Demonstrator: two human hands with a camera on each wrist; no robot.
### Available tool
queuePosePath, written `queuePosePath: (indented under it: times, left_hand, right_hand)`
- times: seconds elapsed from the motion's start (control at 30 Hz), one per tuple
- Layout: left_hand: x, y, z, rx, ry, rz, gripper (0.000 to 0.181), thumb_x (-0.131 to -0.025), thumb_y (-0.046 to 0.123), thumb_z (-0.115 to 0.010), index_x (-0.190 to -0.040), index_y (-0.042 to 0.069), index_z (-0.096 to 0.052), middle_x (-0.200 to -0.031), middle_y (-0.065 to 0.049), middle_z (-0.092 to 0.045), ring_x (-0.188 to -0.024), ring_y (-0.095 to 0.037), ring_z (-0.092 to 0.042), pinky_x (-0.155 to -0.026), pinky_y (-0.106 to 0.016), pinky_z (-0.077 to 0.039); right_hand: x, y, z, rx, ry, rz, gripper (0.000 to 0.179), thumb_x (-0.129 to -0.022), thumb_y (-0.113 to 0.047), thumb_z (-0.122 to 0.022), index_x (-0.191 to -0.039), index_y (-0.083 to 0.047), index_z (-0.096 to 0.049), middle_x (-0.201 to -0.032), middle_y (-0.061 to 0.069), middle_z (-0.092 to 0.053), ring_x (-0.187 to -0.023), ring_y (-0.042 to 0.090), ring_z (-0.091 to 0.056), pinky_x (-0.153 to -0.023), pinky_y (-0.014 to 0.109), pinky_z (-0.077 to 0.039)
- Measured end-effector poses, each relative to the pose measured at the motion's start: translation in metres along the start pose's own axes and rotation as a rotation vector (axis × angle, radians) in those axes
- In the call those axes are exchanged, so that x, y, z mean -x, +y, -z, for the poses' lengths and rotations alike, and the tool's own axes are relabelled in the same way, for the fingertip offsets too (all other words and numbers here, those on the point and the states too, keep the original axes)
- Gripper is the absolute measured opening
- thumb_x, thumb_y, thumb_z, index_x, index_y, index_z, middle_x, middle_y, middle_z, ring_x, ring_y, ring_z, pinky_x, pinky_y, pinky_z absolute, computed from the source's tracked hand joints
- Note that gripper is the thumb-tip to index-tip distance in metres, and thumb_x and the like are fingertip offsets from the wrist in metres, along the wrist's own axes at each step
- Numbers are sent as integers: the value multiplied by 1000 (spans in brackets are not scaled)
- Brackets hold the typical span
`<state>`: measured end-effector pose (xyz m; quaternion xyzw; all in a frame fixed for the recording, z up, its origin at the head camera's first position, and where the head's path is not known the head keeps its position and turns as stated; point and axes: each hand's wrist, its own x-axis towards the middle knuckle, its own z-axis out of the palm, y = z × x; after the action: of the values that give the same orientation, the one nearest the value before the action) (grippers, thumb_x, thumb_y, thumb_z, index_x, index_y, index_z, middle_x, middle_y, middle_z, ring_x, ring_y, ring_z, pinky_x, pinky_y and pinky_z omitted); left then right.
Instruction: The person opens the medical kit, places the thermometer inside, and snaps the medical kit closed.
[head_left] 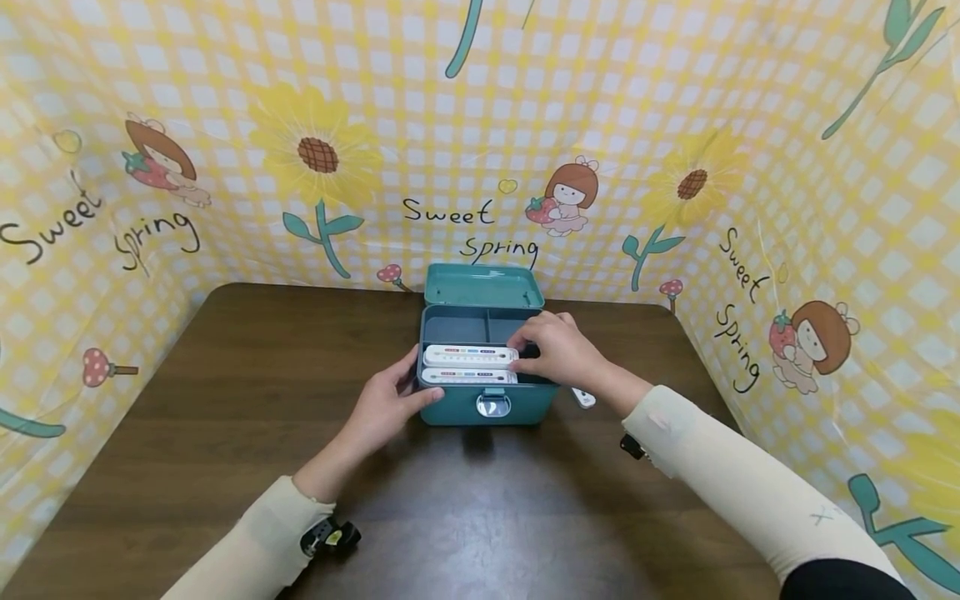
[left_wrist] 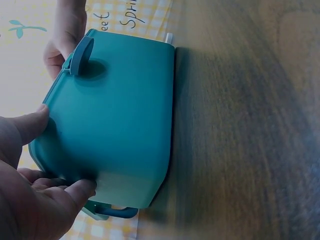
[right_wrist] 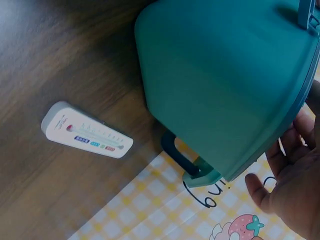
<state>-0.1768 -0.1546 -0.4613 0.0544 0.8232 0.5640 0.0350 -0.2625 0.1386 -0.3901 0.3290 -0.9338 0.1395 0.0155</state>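
A teal storage box (head_left: 457, 408) stands on the table with its lid (head_left: 483, 287) swung back. Across its front part lie two white thermometers, a rear one (head_left: 468, 357) and a front one (head_left: 467, 377). My left hand (head_left: 386, 398) grips the box's front left corner, thumb on the front wall and fingers against the side. Over the box's right half, my right hand (head_left: 562, 348) pinches the right end of the rear thermometer between thumb and finger; the right wrist view hides this contact. A third white thermometer (right_wrist: 90, 131) lies on the table right of the box.
A dark wooden table (head_left: 300, 350) carries the box. Patterned yellow-checked cloth (head_left: 465, 133) rises behind and at both sides. Inside the box, a divider (head_left: 488, 325) splits the rear part. A clear latch (head_left: 493, 406) hangs on the front.
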Motion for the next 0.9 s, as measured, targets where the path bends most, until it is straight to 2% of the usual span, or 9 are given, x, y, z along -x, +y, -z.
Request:
queuePosePath:
  times: [0.3,0.53,0.73,0.9]
  left_hand:
    - [-1,1,0,-18,4,3,95,-89,49,-77,-163,18,-27,-166,-8,-33,-146,-26,-43,-109,-39,-46]
    - [0,2,0,-13,6,20,95,-89,48,-78,-163,19,-27,-166,-6,-34,-146,-24,-44,-108,-37,-46]
    - [0,2,0,-8,2,15,95,-88,48,-78,-163,19,-28,-166,-7,-34,-146,-24,-44,-108,-38,-46]
    - [-1,1,0,-12,2,19,96,-88,50,-78,-163,19,-27,-166,-7,-33,-146,-24,-43,-109,-38,-45]
  right_hand:
    - [2,-8,-7,17,81,-70,27,-86,-41,-84,-105,-21,-80,-98,-10,-72,-103,13,-55,-96,46,-36]
    - [3,-11,-10,0,91,-99,25,-86,-39,-84,-104,-21,-80,-98,-10,-72,-104,13,-55,-97,46,-35]
    - [5,-7,-10,-37,90,-77,27,-87,-40,-83,-106,-22,-79,-98,-10,-70,-103,12,-54,-94,43,-35]
    - [9,0,-5,-82,117,-7,27,-89,-36,-82,-110,-20,-78,-101,-8,-71,-102,14,-56,-99,47,-37]
